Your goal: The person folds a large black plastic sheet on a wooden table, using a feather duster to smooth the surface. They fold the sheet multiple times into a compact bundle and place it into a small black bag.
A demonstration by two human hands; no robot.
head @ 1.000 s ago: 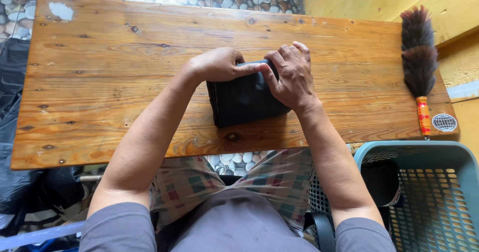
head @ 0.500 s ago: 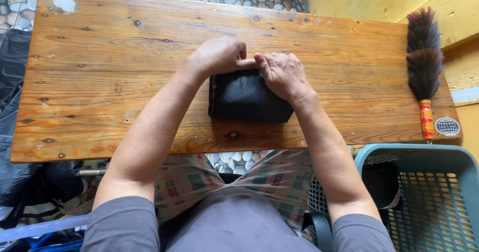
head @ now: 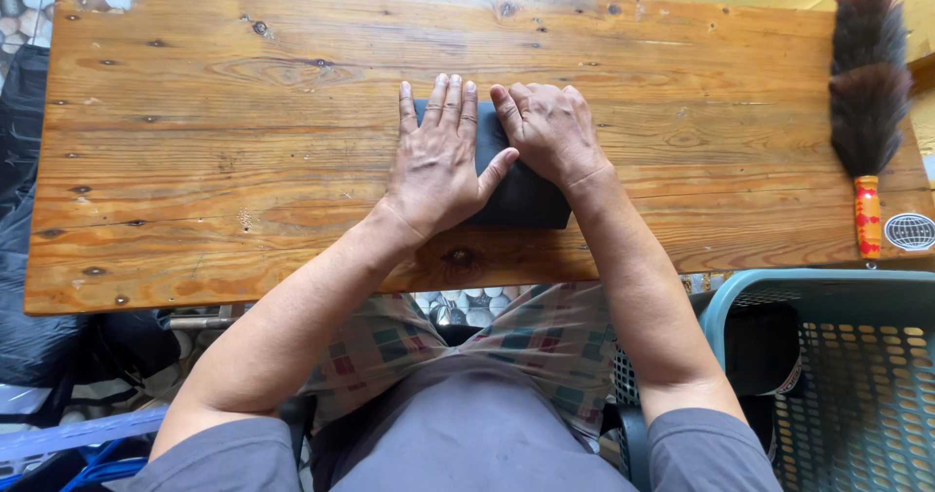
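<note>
Head camera view: a seated person is pressing both palms on a folded dark cloth (head: 521, 200) at the middle of the wooden table (head: 243, 112), left hand (head: 435, 166) with fingers spread flat, right hand (head: 550, 132) slightly curled; folding looks nearly done, with only smoothing left.

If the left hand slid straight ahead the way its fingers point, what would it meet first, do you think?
Probably nothing: beyond the left hand, flat on the dark folded cloth, only bare wooden table shows up to its far edge.
</note>
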